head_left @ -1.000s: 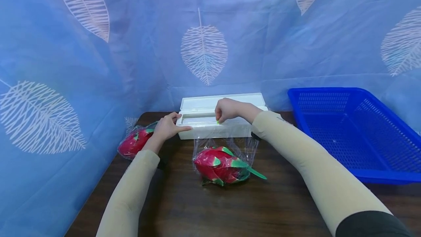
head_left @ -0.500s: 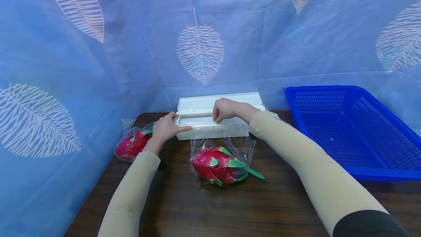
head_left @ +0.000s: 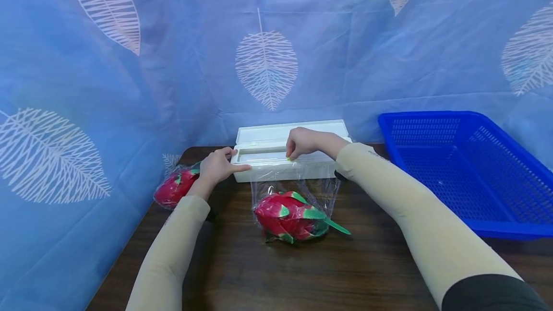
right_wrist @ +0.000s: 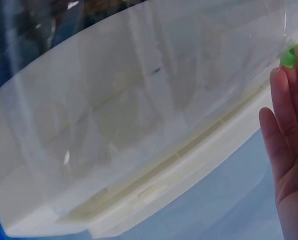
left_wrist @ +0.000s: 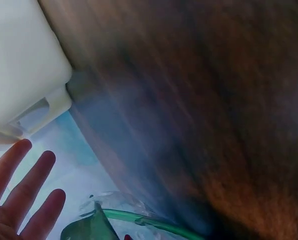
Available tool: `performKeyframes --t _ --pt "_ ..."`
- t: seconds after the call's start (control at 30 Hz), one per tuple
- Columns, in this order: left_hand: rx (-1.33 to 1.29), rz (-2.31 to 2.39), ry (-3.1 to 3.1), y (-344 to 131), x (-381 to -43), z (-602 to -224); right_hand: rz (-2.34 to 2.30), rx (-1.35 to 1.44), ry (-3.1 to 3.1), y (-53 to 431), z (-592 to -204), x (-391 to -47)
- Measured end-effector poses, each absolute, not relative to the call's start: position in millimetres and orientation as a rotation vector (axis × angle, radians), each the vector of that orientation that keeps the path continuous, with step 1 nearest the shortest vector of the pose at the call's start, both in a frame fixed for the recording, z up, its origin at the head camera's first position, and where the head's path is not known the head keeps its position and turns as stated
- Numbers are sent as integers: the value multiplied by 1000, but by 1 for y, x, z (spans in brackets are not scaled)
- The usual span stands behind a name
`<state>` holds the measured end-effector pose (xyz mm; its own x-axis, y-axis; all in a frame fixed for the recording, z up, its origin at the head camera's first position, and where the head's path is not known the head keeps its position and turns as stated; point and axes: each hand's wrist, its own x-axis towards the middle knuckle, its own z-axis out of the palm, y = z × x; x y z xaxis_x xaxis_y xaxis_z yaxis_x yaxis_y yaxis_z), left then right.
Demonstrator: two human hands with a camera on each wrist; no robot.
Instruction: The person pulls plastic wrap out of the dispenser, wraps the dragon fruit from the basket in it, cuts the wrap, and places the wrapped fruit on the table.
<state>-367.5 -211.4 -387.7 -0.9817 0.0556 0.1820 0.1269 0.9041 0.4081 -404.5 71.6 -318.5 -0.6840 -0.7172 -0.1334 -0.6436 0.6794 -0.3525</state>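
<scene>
A white cling film dispenser [head_left: 276, 173] lies at the back of the table with its lid [head_left: 294, 131] raised. My left hand [head_left: 218, 166] holds its left end, thumb on the front face and fingers by the far corner. With fingertips, my right hand [head_left: 302, 143] pinches a small green slide cutter [right_wrist: 288, 58] on the dispenser's top edge. Clear cling film [head_left: 276, 181] hangs from the dispenser's front down to a red dragon fruit [head_left: 287, 217] with green scales, partly covering it. The right wrist view shows the film stretched over the white dispenser.
Another dragon fruit [head_left: 176, 188], wrapped in film, sits at the table's left edge, beside my left wrist. A blue perforated basket [head_left: 466, 176] stands at the right. Behind the brown table [head_left: 242, 272] hangs a blue leaf-patterned cloth [head_left: 186, 37].
My right hand and the green slide cutter have shifted slightly right along the dispenser. The left hand stays at the left end, and the dragon fruits have not moved.
</scene>
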Motion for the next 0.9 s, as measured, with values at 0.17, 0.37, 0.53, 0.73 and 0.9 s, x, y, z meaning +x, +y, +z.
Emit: performKeyframes --t 0.17,0.37,0.53,0.73,0.9 --pt "-130 -658 -2906 -212 -369 -390 -375 -1111 2633 75 -316 -405" --pt "-138 -678 -2914 -213 -368 -389 -333 -1079 2635 84 -313 -403" --pt "-143 -698 -2906 -214 -367 -387 -324 -1046 2639 101 -308 -400" --pt "-151 -724 -2915 -216 -368 -387 -302 -1003 2639 124 -307 -399" --pt "-153 -722 -2917 -216 -368 -387 -299 -991 2644 138 -305 -395"
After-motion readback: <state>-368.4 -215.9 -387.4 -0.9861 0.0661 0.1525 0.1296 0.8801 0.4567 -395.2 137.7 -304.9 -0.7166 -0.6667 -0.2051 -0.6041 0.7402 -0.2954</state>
